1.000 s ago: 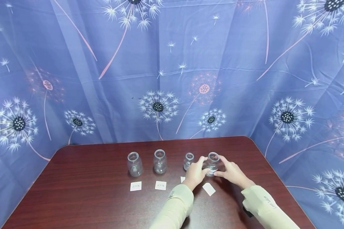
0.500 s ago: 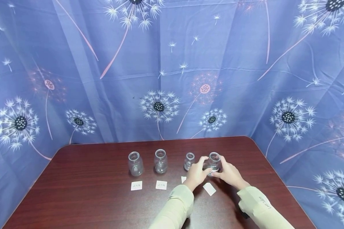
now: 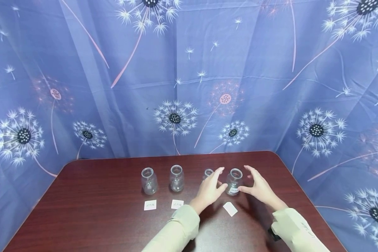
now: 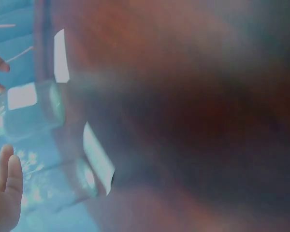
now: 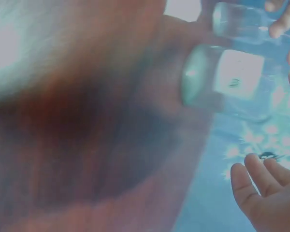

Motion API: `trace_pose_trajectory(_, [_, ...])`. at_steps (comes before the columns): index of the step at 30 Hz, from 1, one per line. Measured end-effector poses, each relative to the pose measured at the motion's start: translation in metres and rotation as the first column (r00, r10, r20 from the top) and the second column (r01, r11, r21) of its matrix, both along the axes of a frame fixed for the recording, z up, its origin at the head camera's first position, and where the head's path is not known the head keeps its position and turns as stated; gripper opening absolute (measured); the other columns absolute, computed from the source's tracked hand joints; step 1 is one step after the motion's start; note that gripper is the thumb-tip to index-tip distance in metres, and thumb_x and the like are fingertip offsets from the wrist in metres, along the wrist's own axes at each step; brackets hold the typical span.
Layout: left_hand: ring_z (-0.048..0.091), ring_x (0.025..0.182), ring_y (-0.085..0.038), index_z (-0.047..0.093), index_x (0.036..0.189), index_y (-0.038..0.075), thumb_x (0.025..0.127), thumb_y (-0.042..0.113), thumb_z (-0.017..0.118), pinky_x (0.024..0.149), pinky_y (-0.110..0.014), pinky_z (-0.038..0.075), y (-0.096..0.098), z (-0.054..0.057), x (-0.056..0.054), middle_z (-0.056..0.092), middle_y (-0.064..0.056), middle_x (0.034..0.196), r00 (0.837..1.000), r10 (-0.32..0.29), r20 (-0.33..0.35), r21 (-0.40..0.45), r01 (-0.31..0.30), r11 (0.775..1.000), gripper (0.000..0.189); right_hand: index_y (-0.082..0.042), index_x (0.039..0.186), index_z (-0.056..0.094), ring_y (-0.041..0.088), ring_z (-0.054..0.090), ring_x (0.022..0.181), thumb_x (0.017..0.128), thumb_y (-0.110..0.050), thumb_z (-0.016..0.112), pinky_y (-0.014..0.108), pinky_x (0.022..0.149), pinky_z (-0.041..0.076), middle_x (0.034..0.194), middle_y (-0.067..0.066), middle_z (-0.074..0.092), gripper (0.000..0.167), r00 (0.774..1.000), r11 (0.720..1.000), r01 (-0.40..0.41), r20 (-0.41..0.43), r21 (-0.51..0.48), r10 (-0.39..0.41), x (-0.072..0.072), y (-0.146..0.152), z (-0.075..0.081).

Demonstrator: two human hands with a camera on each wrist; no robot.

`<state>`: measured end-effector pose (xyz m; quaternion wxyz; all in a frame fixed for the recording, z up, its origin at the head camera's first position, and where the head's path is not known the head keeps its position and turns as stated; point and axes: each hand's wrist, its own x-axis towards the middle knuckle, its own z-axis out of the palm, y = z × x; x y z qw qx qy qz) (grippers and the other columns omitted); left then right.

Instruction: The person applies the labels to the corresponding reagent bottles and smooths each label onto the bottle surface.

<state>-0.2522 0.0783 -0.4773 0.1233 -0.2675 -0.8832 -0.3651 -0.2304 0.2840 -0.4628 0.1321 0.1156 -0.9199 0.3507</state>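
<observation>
A clear glass jar (image 3: 234,176) stands upright at the table's right, a white label (image 5: 239,73) on its side. My left hand (image 3: 209,189) is to its left with fingers spread, holding nothing. On the other side, my right hand (image 3: 260,188) has its fingers apart, also holding nothing; its thumb tip overlaps the jar's edge in the head view. Both wrist views show a gap between each hand and the labelled jar. Behind my left hand, a smaller glass jar (image 3: 208,172) is mostly hidden. A white card (image 3: 230,209) lies in front of the labelled jar.
Two more glass jars, one at far left (image 3: 149,182) and one beside it (image 3: 176,179), stand on the dark wooden table (image 3: 91,210). Each has a white card with writing before it, a left card (image 3: 150,205) and a right card (image 3: 177,204). A blue curtain (image 3: 132,133) hangs behind.
Both hands have let go of the large right jar and moved apart, the left hand leftward, the right hand rightward. The label on the jar now shows. The small jar is more covered.
</observation>
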Motion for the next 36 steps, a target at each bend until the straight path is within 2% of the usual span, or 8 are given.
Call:
trace_pose_trajectory(7, [0.06, 0.074, 0.001, 0.048, 0.12, 0.02, 0.078, 0.025, 0.063, 0.067, -0.017, 0.045, -0.035, 0.018, -0.005, 0.063, 0.005, 0.103, 0.997, -0.061, -0.042, -0.054, 0.059, 0.997, 0.045, -0.001, 0.118, 0.049, 0.029, 0.056, 0.091, 0.061, -0.005, 0.077, 0.031, 0.065, 0.047, 0.12, 0.016, 0.048, 0.064, 0.976, 0.994, -0.093, -0.203, -0.054, 0.08, 0.006, -0.022, 0.021])
trace_pose_trajectory(12, [0.06, 0.074, -0.005, 0.057, 0.109, 0.018, 0.077, 0.026, 0.065, 0.063, -0.018, 0.044, -0.06, 0.017, -0.007, 0.065, 0.005, 0.09, 0.992, -0.124, -0.011, -0.157, 0.121, 0.98, 0.034, -0.002, 0.109, 0.056, 0.017, 0.056, 0.085, 0.062, -0.003, 0.075, 0.028, 0.062, 0.047, 0.114, 0.013, 0.054, 0.05, 0.952, 0.973, -0.215, -0.24, -0.081, 0.191, 0.011, -0.046, 0.026])
trace_pose_trajectory(17, [0.06, 0.078, -0.008, 0.062, 0.102, 0.018, 0.076, 0.028, 0.067, 0.069, -0.022, 0.045, -0.076, 0.006, -0.009, 0.065, 0.007, 0.085, 0.985, -0.159, 0.066, -0.299, 0.171, 0.939, 0.029, -0.002, 0.101, 0.059, 0.01, 0.057, 0.083, 0.067, -0.003, 0.072, 0.029, 0.063, 0.049, 0.112, 0.018, 0.055, 0.037, 0.951, 0.951, -0.296, -0.117, -0.089, 0.285, 0.014, -0.065, 0.018])
trace_pose_trajectory(21, [0.059, 0.083, -0.008, 0.061, 0.106, 0.019, 0.073, 0.031, 0.068, 0.073, -0.025, 0.045, -0.082, -0.004, -0.009, 0.064, 0.006, 0.087, 0.981, -0.135, 0.141, -0.368, 0.179, 0.913, 0.035, -0.001, 0.102, 0.057, 0.026, 0.058, 0.083, 0.069, -0.003, 0.07, 0.032, 0.064, 0.049, 0.112, 0.021, 0.053, 0.035, 0.932, 0.927, -0.36, 0.002, -0.102, 0.362, 0.012, -0.077, 0.006])
trace_pose_trajectory(24, [0.058, 0.083, -0.008, 0.06, 0.107, 0.019, 0.071, 0.033, 0.069, 0.073, -0.026, 0.044, -0.084, -0.01, -0.008, 0.063, 0.005, 0.088, 0.98, -0.111, 0.166, -0.39, 0.169, 0.905, 0.039, 0.0, 0.103, 0.055, 0.033, 0.058, 0.084, 0.07, -0.004, 0.069, 0.028, 0.065, 0.049, 0.109, 0.02, 0.053, 0.036, 0.912, 0.912, -0.391, 0.085, -0.121, 0.402, 0.01, -0.084, -0.003])
trace_pose_trajectory(27, [0.055, 0.08, -0.008, 0.059, 0.106, 0.018, 0.07, 0.036, 0.07, 0.069, -0.027, 0.043, -0.085, -0.014, -0.007, 0.059, 0.004, 0.086, 0.979, -0.077, 0.191, -0.407, 0.15, 0.901, 0.042, 0.002, 0.104, 0.054, 0.03, 0.059, 0.08, 0.07, -0.004, 0.069, 0.022, 0.063, 0.047, 0.103, 0.019, 0.055, 0.038, 0.904, 0.916, -0.38, 0.158, -0.124, 0.397, 0.008, -0.089, -0.01])
trace_pose_trajectory(31, [0.054, 0.076, -0.011, 0.059, 0.106, 0.02, 0.068, 0.039, 0.07, 0.062, -0.027, 0.041, -0.081, -0.017, -0.002, 0.055, 0.003, 0.086, 0.976, 0.0, 0.22, -0.433, 0.098, 0.896, 0.043, 0.003, 0.104, 0.054, 0.018, 0.057, 0.067, 0.067, -0.005, 0.07, 0.018, 0.058, 0.043, 0.097, 0.017, 0.056, 0.041, 0.913, 0.933, -0.352, 0.192, -0.07, 0.359, 0.004, -0.095, -0.02])
trace_pose_trajectory(36, [0.058, 0.074, -0.02, 0.059, 0.1, 0.022, 0.065, 0.04, 0.072, 0.057, -0.03, 0.042, -0.074, -0.02, 0.002, 0.053, -0.001, 0.088, 0.979, 0.088, 0.183, -0.475, 0.009, 0.88, 0.041, 0.001, 0.103, 0.055, 0.007, 0.05, 0.061, 0.064, -0.007, 0.072, 0.018, 0.056, 0.041, 0.094, 0.016, 0.055, 0.043, 0.92, 0.948, -0.319, 0.232, -0.025, 0.316, -0.001, -0.099, -0.029])
